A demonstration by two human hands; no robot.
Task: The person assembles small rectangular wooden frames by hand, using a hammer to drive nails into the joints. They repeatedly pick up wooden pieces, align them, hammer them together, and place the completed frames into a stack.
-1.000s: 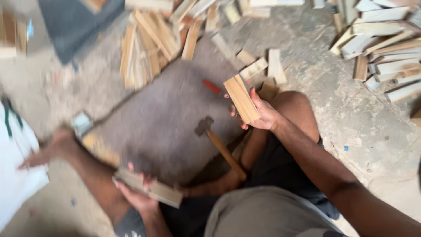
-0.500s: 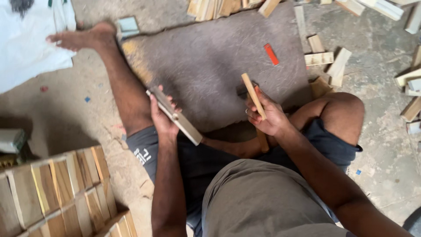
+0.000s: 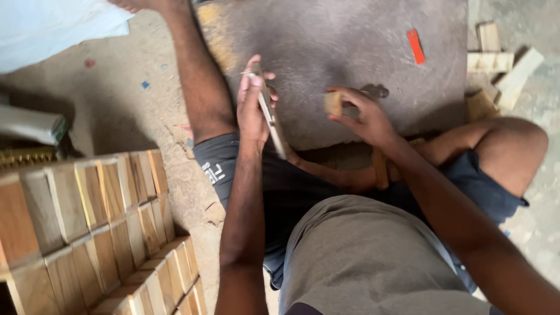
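A thin wooden strip (image 3: 269, 116) is gripped in the left hand (image 3: 252, 108), held on edge above the lap with the fingers wrapped over its upper end and the thumb pressed against its face; something thin, perhaps a nail, seems to stick out near the fingertips, though it is too small to be told. A short wooden block (image 3: 333, 102) is pinched in the right hand (image 3: 364, 119), just beside the left, with the fingertips curled over it and the end grain turned toward the camera. Both pieces are judged to be light, stiff and dry, unlikely to slip in bare fingers, though rough edges and splinters are to be expected; the strip is best taken near its middle or upper end, the block by its two broad faces. Just below the right hand, between the bent legs, a wooden handle (image 3: 380, 169) is seen, its head hidden. Beyond both hands a grey mat (image 3: 350, 46) is spread on the floor, with a small red piece (image 3: 415, 46) lying on it. Loose offcuts (image 3: 493, 61) are scattered further out past the right hand, and neatly stacked wooden pieces (image 3: 99, 227) stand well apart from the left hand.
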